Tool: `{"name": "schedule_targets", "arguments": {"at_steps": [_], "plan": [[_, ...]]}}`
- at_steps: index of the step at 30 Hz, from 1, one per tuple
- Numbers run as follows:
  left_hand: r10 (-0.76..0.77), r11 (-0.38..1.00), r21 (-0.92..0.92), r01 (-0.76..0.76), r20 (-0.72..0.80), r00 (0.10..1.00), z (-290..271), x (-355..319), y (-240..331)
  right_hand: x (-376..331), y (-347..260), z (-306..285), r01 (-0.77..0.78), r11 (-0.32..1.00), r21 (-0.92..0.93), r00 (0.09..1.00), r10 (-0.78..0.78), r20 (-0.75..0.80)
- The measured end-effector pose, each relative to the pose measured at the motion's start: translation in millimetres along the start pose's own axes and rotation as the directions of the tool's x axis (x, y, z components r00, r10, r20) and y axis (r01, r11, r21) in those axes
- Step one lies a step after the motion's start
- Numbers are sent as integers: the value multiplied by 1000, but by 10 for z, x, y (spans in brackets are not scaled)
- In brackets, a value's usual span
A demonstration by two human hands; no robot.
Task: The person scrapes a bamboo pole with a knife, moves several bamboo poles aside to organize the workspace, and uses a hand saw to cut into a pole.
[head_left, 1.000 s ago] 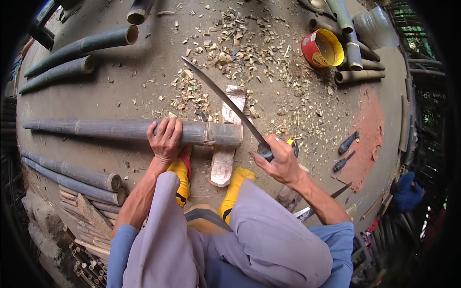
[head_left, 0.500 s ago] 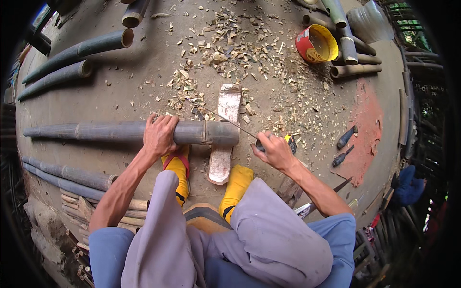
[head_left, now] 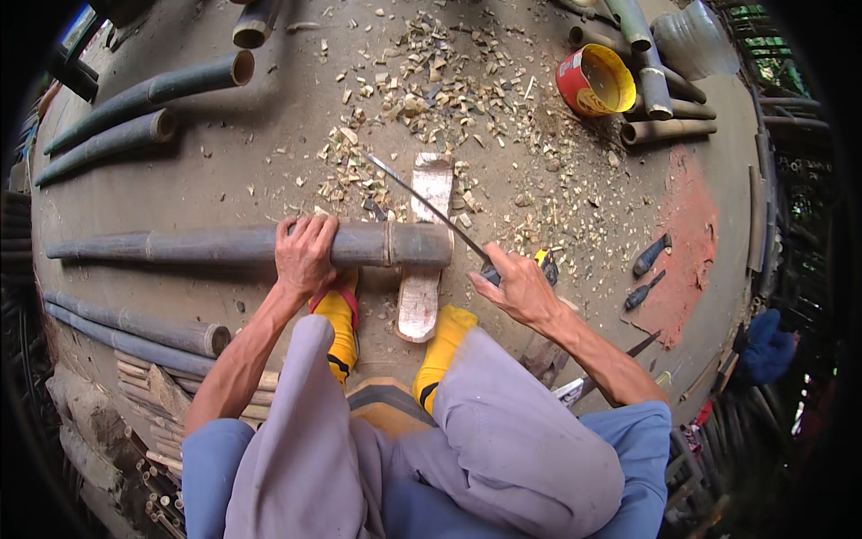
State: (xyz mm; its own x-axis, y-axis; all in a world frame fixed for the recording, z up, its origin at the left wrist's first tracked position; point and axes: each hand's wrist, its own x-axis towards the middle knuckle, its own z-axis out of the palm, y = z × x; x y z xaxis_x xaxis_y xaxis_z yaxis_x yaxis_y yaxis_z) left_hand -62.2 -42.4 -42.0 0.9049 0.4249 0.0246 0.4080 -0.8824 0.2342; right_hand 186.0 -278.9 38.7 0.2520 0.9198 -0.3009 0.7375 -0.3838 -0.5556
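A long dark bamboo pole lies across the ground, its right end resting on a pale wooden block. My left hand grips the pole from above, just left of a node. In my right hand is the handle of a long machete; its blade slants up to the left above the pole's cut end. Both my feet, in yellow socks, sit just below the pole on either side of the block.
Wood chips litter the ground beyond the block. More bamboo poles lie at the upper left and lower left. At the upper right stand a red and yellow tin and short bamboo pieces. Small hand tools lie at the right.
The machete came down onto the pole's end half a second ago and is now lifted again, the blade slanting up to the left. My left hand stays on the pole.
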Motion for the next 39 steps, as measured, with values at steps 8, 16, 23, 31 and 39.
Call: {"name": "schedule_targets", "arguments": {"at_steps": [8,16,23,31,39], "plan": [[26,999,37,-20,-170,985,141,42,22,207,408,131,-156,987,-40,978,160,131],[16,999,41,-8,-213,977,137,33,28,0,154,133,209,976,66,949,-186,-256],[1,999,35,6,-220,975,132,-35,35,15,-243,-140,192,971,143,957,-152,-248],[7,998,56,6,-226,974,138,56,24,88,249,13,-15,997,-74,994,23,108],[36,996,92,-14,-246,969,195,49,38,154,587,133,-108,987,-120,983,123,133]]}}
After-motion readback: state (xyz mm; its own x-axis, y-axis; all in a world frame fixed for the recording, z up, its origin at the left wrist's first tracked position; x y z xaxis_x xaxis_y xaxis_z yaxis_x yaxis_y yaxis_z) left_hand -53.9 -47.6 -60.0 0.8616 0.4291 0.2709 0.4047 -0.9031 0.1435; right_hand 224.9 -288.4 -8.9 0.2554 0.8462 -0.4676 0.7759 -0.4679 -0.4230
